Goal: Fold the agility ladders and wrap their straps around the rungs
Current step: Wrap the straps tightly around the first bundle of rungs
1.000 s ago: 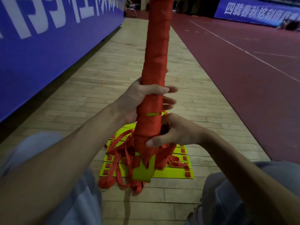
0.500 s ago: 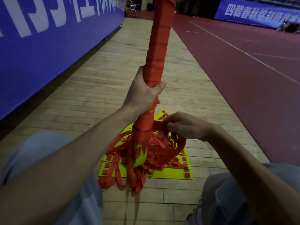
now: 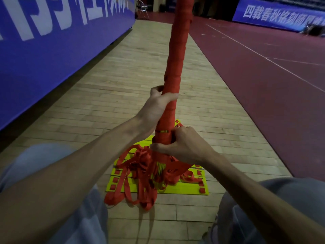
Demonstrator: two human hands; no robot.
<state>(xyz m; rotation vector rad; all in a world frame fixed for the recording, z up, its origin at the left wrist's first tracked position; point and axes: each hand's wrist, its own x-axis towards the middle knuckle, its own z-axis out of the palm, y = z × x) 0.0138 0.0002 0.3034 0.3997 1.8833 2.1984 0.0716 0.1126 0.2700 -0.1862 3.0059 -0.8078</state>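
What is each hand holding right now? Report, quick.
Left hand: closed, gripping the red wrapped bundle higher up.
Right hand: closed around that bundle lower down, above the loose straps.

Both forearms reach forward; left hand point(image 3: 158, 106) grips high, right hand point(image 3: 182, 147) apparently curled just below it.

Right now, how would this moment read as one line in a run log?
left hand: grips wrapped bundle midway | right hand: grips its lower end | loose straps: dangling unwrapped | yellow rungs: flat on floor
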